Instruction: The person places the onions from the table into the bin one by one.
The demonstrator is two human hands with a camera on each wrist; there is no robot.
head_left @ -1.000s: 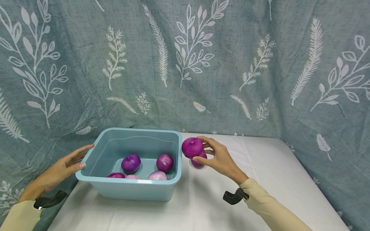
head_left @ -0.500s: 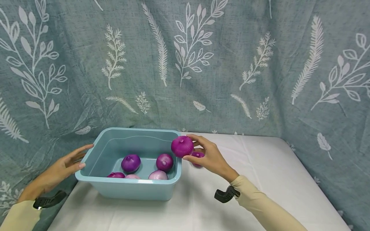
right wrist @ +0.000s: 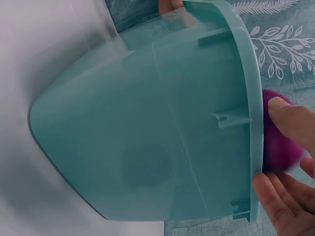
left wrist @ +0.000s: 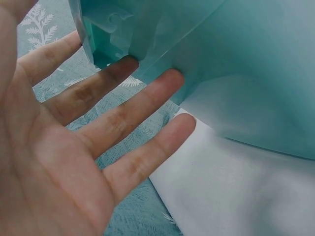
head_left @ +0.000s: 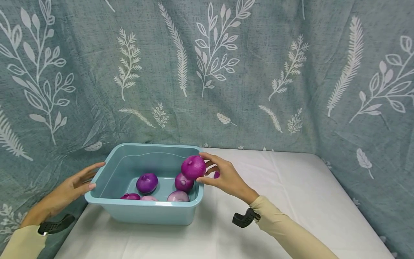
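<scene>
Left hand (head_left: 69, 187) at 9 o'clock of the basin: fingers straight and spread, holding nothing. Fingertips (left wrist: 174, 78) rest against or just beside the outer wall under the rim; actual contact cannot be told.

Light blue plastic basin (head_left: 143, 212) sits on the white table (head_left: 291, 201), toward its left edge. Inside: a dark purple onion (head_left: 147, 182) near centre, three more low against the near wall, partly hidden by the rim, and one toward 3 o'clock (head_left: 183, 182).

Right hand (head_left: 223, 176) at the basin's 3 o'clock rim, fingers and thumb curled round a bright purple onion (head_left: 193, 167). Held onion hangs just over the right rim, above the one at 3 o'clock. A sliver of another purple thing shows behind the fingers; too hidden to tell.

Risks, as I judge them:
- Onion sits right over the rim. Let go now and it may clip the edge and roll off across the table.
- Dropped from this height, it may strike the onion below and bounce or bruise it.
- Basin stands close to the table's left edge; a knock from the right could shift it, the left hand being only flat against it.

Writing: none readable. Basin carries no label; backdrop cloth (head_left: 258, 54) shows white leaf print only.
</scene>
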